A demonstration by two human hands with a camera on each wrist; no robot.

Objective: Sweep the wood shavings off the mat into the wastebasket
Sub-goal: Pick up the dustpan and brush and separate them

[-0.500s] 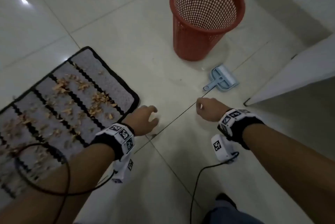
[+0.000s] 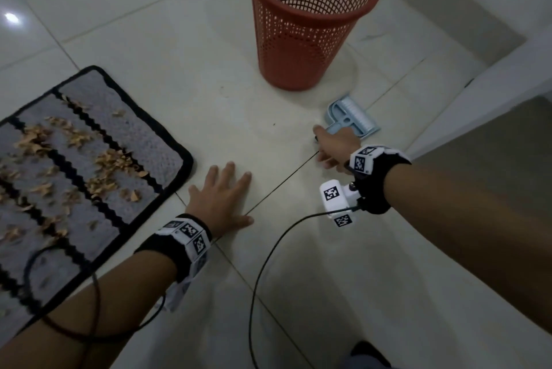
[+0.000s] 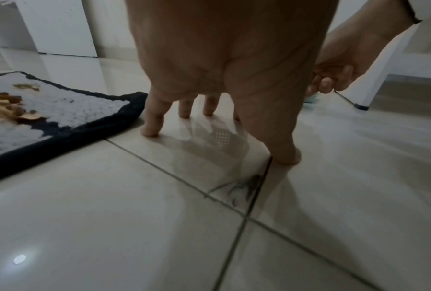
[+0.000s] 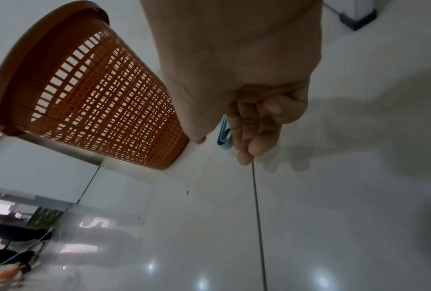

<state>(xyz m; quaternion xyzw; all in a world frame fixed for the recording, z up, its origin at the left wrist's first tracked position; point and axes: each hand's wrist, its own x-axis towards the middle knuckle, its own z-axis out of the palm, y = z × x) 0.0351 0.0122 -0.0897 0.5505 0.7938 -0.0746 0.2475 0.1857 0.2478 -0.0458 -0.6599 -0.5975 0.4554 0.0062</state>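
L hand spread flat, fingertips on floor tile just right of mat w/ wood shavings on it; R hand fingers curled at blue dustpan handle, grip unclear; red wastebasket upright, far side, near dustpan.

Pale tiled floor, grey mat w/ shavings, red wastebasket, blue dustpan
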